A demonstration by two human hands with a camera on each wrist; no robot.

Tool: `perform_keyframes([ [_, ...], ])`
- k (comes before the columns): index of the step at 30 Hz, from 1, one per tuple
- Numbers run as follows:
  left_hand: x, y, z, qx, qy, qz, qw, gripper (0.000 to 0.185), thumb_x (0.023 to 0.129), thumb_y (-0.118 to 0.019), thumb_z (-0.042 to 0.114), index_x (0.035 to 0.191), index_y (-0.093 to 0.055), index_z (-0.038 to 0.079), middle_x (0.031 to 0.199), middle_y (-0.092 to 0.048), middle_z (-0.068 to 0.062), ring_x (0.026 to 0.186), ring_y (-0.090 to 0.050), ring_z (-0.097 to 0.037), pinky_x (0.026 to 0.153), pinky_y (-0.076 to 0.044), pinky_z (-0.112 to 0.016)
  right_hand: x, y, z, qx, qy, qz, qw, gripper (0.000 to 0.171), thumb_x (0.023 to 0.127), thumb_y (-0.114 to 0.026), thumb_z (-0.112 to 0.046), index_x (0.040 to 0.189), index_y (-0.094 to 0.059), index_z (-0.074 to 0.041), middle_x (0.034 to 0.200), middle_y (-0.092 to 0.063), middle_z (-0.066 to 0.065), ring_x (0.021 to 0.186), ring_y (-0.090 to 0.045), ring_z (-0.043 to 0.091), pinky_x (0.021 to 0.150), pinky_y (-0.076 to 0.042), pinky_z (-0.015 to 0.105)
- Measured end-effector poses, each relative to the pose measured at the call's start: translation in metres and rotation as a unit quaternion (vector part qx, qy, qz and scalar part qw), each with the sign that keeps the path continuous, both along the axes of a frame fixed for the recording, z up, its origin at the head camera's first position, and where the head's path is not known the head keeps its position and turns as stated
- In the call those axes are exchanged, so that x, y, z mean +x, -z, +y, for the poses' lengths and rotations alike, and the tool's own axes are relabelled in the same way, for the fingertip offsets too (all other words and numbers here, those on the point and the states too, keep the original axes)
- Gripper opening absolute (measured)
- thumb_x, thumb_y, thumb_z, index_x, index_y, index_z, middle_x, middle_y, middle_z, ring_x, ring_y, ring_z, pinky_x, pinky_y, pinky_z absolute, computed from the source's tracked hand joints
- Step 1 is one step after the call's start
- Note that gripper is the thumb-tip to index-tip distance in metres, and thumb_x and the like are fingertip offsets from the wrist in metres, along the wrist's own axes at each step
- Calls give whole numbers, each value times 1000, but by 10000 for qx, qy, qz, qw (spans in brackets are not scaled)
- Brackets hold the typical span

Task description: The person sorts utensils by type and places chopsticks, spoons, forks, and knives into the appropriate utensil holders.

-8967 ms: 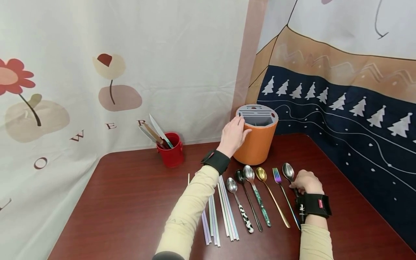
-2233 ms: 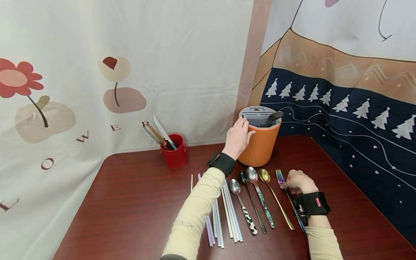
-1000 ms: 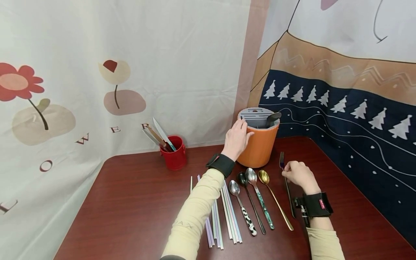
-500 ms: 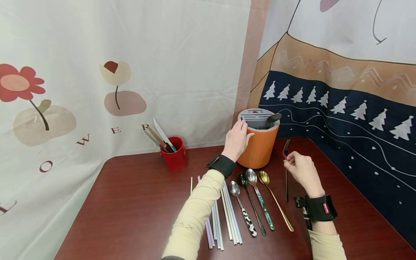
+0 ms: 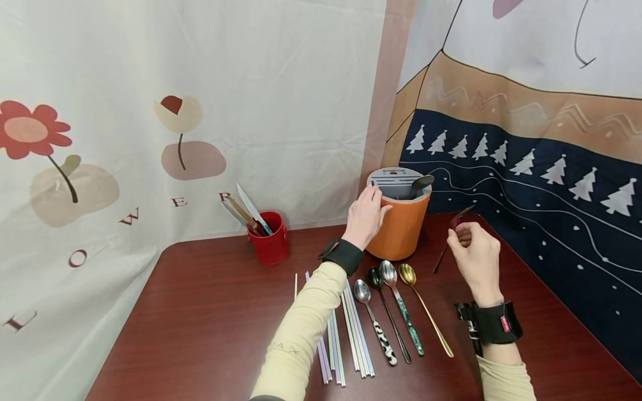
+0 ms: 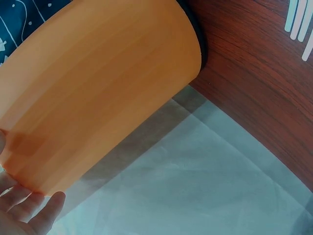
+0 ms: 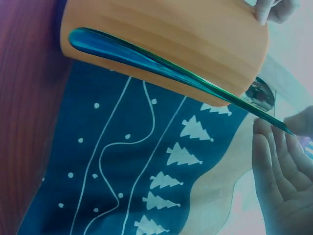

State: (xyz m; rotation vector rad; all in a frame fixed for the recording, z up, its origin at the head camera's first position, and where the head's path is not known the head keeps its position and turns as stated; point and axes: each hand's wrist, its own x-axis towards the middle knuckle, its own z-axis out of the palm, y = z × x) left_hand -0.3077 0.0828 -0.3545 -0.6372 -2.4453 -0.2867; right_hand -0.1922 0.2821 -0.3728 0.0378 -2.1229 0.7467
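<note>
My left hand [image 5: 364, 216] grips the rim of an orange utensil holder [image 5: 401, 231] with a grey slotted top; the left wrist view shows its fingers [image 6: 46, 213] at the rim. A dark spoon [image 5: 423, 181] stands in the holder, bowl up. To the right of the holder, my right hand [image 5: 476, 256] pinches a fork [image 5: 439, 260] near its tines, raised off the table and tilted. Its shiny blue-green handle [image 7: 161, 68] crosses in front of the holder in the right wrist view; the tines are mostly out of that view.
On the table [image 5: 210, 312] lie a gold spoon [image 5: 428, 312], a green-handled spoon [image 5: 407, 317], a black spoon [image 5: 388, 312], a cow-patterned spoon [image 5: 378, 328] and several pastel chopsticks [image 5: 357, 334]. A red bucket [image 5: 268, 239] with knives [image 5: 252, 206] stands back left. Cloth hangs behind.
A spoon from the table now stands in the holder. My right hand has taken up the fork, lifted it and tilted it. The left hand stays on the holder.
</note>
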Motion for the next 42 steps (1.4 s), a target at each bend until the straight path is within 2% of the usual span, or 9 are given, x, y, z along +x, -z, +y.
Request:
perform_keyframes([
  [3, 0, 0, 0, 21, 9, 46, 10000, 45, 95, -52, 43, 126, -57, 10, 132, -58, -4, 126, -52, -14, 90, -53, -25, 1, -3, -2, -194, -16, 274, 9994, 13, 85, -64, -4, 90, -62, 8, 77, -65, 23, 70, -37, -29, 65, -32, -5],
  [12, 0, 1, 1, 9, -7, 145, 9999, 45, 95, -52, 43, 126, -57, 10, 130, -59, -3, 125, -53, -13, 89, -54, -25, 7, -12, -10, -776, 94, 1383, 9873, 16, 85, -64, -3, 88, -62, 13, 79, -63, 25, 71, -45, -27, 68, -37, -4],
  [19, 0, 1, -1, -3, 1, 105, 9999, 46, 96, -51, 43, 128, -57, 10, 132, -57, -5, 127, -52, -14, 90, -53, -25, 8, -19, -16, -1402, 380, 1912, 9708, 19, 83, -67, -6, 86, -64, 13, 83, -54, -23, 69, -52, -20, 66, -43, 0],
  [22, 0, 2, -1, -12, -16, 81, 10000, 47, 96, -51, 43, 129, -56, 10, 134, -57, -5, 128, -51, -15, 91, -53, -26, 8, -22, -20, -1594, 473, 2133, 9627, 21, 82, -68, -7, 85, -64, 14, 83, -55, -28, 69, -54, -18, 66, -44, 0],
  [27, -1, 2, -1, 39, 17, 275, 9996, 45, 95, -52, 43, 126, -58, 10, 131, -58, -5, 127, -52, -15, 89, -54, -25, 10, -28, -29, -2105, 467, 2749, 9370, 26, 81, -69, -7, 81, -62, 18, 82, -59, -23, 69, -60, -12, 66, -47, 2],
  [32, -1, 2, 0, 18, 2, 407, 9992, 43, 95, -53, 43, 123, -59, 10, 129, -59, -4, 126, -52, -14, 88, -54, -25, 7, -42, -41, -2757, 333, 3376, 8994, 13, 80, -70, -6, 74, -66, 6, 79, -61, -13, 65, -66, -2, 63, -52, 10],
  [35, -1, 3, 1, -2, -6, 372, 9993, 43, 95, -53, 43, 123, -58, 11, 129, -59, -4, 126, -52, -14, 89, -53, -24, -1, -53, -49, -2936, 293, 3532, 8878, 8, 80, -69, -7, 75, -67, -1, 78, -62, -10, 65, -67, 2, 64, -54, 13],
  [38, 0, 3, 1, 0, -30, 366, 9993, 44, 95, -53, 43, 124, -58, 11, 129, -59, -3, 126, -52, -14, 89, -53, -24, -13, -61, -53, -2955, 265, 3500, 8885, 8, 82, -69, -8, 75, -66, -5, 79, -61, -11, 66, -67, 3, 64, -55, 14],
  [42, 1, 4, 1, -32, -83, 351, 9993, 44, 95, -52, 43, 124, -58, 11, 130, -59, -3, 126, -52, -13, 89, -53, -24, -36, -59, -51, -2853, 327, 3211, 9025, 8, 83, -69, -11, 78, -64, -13, 80, -58, -18, 69, -66, -2, 64, -52, 10],
])
